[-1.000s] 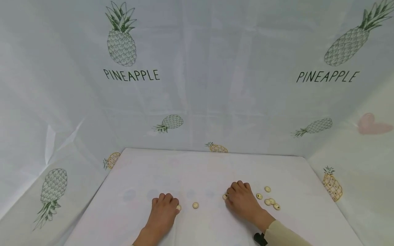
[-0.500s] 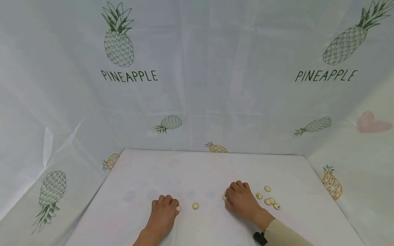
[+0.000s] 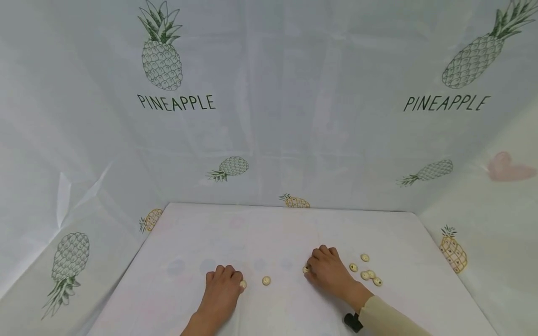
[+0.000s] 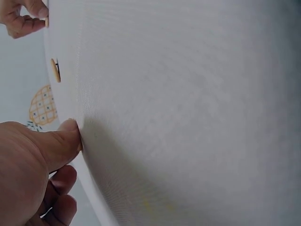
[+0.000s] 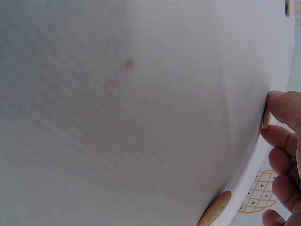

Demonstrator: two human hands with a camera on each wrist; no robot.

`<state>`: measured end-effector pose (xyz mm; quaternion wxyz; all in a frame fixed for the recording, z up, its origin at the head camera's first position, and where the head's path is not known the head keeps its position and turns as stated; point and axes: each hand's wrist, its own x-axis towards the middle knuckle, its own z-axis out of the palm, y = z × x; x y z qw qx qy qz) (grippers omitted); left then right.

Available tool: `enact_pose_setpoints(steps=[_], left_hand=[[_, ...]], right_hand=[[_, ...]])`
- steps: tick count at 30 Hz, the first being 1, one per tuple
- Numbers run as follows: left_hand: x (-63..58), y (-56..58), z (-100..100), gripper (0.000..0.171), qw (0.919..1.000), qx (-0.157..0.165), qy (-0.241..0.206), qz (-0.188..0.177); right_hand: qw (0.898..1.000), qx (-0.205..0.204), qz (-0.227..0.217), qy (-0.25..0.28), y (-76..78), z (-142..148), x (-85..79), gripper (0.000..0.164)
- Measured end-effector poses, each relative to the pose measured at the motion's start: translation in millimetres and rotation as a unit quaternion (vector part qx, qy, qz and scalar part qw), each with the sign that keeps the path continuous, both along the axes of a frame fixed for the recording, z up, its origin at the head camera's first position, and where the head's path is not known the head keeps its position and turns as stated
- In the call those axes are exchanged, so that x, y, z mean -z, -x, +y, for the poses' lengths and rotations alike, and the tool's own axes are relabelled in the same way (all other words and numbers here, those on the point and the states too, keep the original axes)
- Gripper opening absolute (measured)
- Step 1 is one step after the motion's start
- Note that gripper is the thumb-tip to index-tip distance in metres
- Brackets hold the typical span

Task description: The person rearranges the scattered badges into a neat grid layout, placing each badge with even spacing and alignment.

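Flat on the white tabletop lie small round wooden buttons, pale tan, some with dark marks. In the head view my left hand pinches one button between thumb and fingers; only its edge shows in the left wrist view. A single button lies between my two hands, just right of the left one. My right hand pinches another button, which stands out at the thumb side. The right wrist view shows this pinched button between thumb and index finger, touching the cloth.
Several loose buttons lie scattered right of my right hand. One button with engraved lettering shows large in the right wrist view. A black object is by the right sleeve. Pineapple-printed cloth walls enclose the back and sides.
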<state>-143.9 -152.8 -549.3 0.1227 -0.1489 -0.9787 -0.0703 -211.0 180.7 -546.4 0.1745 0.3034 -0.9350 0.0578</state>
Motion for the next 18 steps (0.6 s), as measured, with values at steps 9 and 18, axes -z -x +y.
enact_pose_setpoints(steps=[9,18], left_hand=[[-1.4,0.8,1.3,0.025,0.9997,0.007,0.022,0.007],[-0.8,-2.5,1.6,0.025,0.9992,0.016,0.036,-0.007]], right_hand=[[1.0,-0.012,0.022,0.006,1.7,-0.6,4.1,0.022],[0.997,-0.031,0.051,-0.045,5.7,1.5,0.8,0.027]])
